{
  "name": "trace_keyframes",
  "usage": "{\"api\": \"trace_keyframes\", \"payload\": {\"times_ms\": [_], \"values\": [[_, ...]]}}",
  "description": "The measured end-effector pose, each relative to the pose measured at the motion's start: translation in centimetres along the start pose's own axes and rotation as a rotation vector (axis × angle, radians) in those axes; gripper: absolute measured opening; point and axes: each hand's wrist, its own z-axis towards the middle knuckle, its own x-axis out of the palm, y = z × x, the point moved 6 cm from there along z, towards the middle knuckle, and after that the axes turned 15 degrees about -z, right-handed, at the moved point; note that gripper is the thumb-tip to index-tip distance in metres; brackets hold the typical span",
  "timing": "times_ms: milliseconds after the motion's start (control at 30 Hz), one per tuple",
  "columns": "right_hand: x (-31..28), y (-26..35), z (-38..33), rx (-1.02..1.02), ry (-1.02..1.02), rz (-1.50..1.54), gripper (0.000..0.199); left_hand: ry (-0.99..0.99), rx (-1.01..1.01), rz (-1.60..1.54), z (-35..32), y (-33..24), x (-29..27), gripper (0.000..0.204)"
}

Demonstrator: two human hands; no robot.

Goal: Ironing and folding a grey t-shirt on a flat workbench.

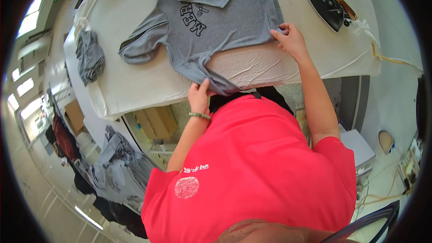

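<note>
while the grey t-shirt (216, 22) lies spread front-up across the white padded ironing table (135, 76), its hem hangs over the table's near edge. left hand (199, 95) pinches the hem's lower corner there, fingers pressed together on cloth. right hand (291, 40) grips the shirt's side edge, further along the table. black iron (326, 1) rests beyond it; a crumpled grey garment (90, 56) lies at the table's far left.

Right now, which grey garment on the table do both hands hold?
The printed grey T-shirt, spread flat in the middle. The other grey garment lies crumpled at the left edge, untouched.
</note>
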Motion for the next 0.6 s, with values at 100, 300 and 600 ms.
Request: {"api": "trace_keyframes", "payload": {"times_ms": [100, 300, 600], "values": [[0.3, -1.1, 0.9, -0.028, 0.106, 0.039, 0.050, -0.238, 0.313, -0.415, -1.3, -1.7, -2.1, 0.020], [0.3, -2.4, 1.5, -0.036, 0.178, 0.141, 0.039, -0.220, 0.661, 1.103, -3.9, -8.5, -4.2, 0.037], [0.3, -1.9, 1.4, -0.043, 0.087, 0.111, 0.033, 0.340, 1.444, 1.456, 8.7, -19.5, 20.2, 0.057]]}}
